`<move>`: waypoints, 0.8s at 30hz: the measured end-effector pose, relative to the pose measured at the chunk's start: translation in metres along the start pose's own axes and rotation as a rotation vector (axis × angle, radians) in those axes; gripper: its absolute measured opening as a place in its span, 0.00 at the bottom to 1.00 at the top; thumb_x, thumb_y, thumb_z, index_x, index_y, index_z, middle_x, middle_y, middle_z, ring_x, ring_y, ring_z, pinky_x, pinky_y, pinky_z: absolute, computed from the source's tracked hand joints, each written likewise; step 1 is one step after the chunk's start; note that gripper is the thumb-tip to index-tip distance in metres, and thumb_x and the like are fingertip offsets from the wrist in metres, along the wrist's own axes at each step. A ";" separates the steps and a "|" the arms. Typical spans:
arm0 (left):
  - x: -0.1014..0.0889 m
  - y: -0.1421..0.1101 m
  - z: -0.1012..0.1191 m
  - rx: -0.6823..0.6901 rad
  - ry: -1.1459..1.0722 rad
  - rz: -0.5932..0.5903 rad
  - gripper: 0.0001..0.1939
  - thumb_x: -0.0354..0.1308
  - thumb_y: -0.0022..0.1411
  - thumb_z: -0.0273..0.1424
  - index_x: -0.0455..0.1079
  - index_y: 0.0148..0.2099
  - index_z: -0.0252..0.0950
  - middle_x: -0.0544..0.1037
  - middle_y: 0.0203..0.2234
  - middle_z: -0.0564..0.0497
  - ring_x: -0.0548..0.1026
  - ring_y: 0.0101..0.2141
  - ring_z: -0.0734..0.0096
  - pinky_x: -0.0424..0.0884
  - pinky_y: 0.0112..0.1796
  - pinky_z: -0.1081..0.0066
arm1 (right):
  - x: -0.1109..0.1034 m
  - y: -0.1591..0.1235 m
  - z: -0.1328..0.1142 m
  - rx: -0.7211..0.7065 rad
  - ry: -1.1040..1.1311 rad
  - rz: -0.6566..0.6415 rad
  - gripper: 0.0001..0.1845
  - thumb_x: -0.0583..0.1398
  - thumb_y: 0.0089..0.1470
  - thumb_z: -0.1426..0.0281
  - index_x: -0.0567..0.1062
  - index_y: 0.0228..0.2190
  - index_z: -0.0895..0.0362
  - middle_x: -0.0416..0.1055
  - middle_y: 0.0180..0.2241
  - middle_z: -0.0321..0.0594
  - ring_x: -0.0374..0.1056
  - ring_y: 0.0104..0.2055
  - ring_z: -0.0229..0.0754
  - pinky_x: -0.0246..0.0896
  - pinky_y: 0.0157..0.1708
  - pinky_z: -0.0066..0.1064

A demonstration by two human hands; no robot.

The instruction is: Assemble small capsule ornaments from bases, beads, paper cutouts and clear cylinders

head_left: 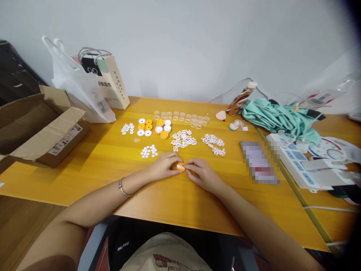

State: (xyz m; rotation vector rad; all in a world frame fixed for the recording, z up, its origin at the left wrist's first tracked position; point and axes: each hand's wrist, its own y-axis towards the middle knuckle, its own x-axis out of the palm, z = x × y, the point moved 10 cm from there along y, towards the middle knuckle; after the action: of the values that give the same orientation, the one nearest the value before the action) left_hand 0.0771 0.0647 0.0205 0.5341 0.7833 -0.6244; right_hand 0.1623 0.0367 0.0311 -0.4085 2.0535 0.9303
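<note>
Between my two hands, just above the yellow table, is a small round orange piece with white parts in it (pixel 180 166). My left hand (pixel 166 165) pinches its left side with thumb and fingers. On the other side, the fingertips of my right hand (pixel 201 174) press together at its edge; whether they hold a small part is too small to tell. Beyond my hands lie white cut-out plates (pixel 183 140), more white plates (pixel 213 141), white round discs (pixel 149 151), more small white pieces (pixel 128 128), orange and white round caps (pixel 162 128) and clear cups (pixel 187 117).
An open cardboard box (pixel 64 141), a white plastic bag (pixel 81 90) and a paper bag (pixel 117 86) stand left. To the right are a drink bottle (pixel 241 99), a green folded cloth (pixel 282 118), a blurred-out phone (pixel 259 162) and a white power strip (pixel 299 162).
</note>
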 end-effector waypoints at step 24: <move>-0.004 -0.001 0.001 -0.060 -0.079 -0.005 0.13 0.60 0.55 0.36 0.69 0.42 0.36 0.76 0.33 0.51 0.73 0.33 0.71 0.66 0.37 0.72 | 0.006 0.000 0.019 0.202 0.234 0.055 0.14 0.62 0.49 0.69 0.70 0.40 0.54 0.74 0.37 0.41 0.71 0.40 0.43 0.67 0.41 0.37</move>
State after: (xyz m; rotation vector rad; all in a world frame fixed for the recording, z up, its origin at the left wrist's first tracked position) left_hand 0.0743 0.0644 0.0238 0.4502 0.7271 -0.6216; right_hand 0.1690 0.0512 0.0190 -0.3667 2.3570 0.7247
